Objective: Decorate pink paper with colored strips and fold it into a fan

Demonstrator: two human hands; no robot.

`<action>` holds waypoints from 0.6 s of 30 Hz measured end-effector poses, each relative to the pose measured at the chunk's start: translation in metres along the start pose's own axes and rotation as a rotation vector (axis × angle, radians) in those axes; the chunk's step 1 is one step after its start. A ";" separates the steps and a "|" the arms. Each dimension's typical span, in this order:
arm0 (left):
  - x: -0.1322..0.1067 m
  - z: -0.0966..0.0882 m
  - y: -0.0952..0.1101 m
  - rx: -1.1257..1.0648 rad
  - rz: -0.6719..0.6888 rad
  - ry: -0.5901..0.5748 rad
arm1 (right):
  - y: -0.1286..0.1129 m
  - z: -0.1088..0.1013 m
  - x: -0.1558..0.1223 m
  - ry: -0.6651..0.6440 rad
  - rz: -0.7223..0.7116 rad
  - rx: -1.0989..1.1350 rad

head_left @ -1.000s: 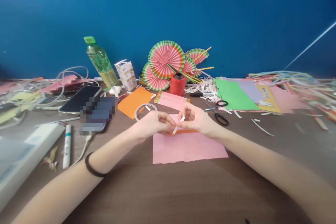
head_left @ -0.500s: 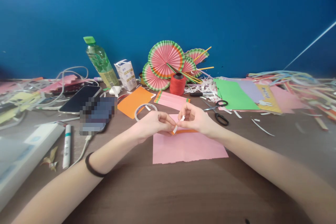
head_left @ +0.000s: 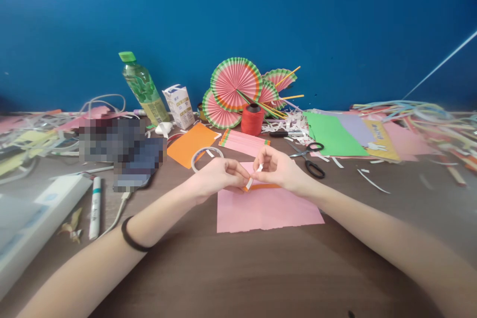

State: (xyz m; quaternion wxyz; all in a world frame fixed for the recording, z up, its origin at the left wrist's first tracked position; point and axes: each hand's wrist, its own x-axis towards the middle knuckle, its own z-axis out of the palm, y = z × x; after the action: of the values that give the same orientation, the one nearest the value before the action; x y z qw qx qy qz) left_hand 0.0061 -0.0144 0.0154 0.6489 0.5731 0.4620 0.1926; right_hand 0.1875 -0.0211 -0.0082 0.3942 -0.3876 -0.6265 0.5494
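Over a pink paper sheet (head_left: 268, 211), both of my hands meet fingertip to fingertip. My right hand (head_left: 278, 169) pinches a narrow white strip (head_left: 250, 184) between thumb and fingers, and its upper end sticks out above the thumb. Closed at the fingertips, my left hand (head_left: 223, 174) pinches the left end of an orange paper strip (head_left: 266, 186), right where the white strip's lower end is. The orange strip runs across the pink sheet, partly behind my right hand. A roll of tape (head_left: 194, 161) lies just behind my left hand.
Black-handled scissors (head_left: 315, 169) lie to the right, near green paper (head_left: 333, 134). Behind stand a red thread spool (head_left: 252, 120), pleated paper fans (head_left: 236, 82), a drink carton (head_left: 180, 107) and a green bottle (head_left: 143, 87). A marker (head_left: 95, 208) and a cable lie left.
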 end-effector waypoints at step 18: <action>0.004 -0.003 -0.001 -0.016 -0.018 0.026 | 0.006 -0.008 0.004 -0.048 -0.112 0.219</action>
State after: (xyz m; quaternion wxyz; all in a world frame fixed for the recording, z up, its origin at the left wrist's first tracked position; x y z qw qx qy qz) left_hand 0.0052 -0.0102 0.0136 0.6492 0.5612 0.4740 0.1976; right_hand 0.1937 -0.0138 -0.0132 0.4491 -0.2933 -0.5927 0.6009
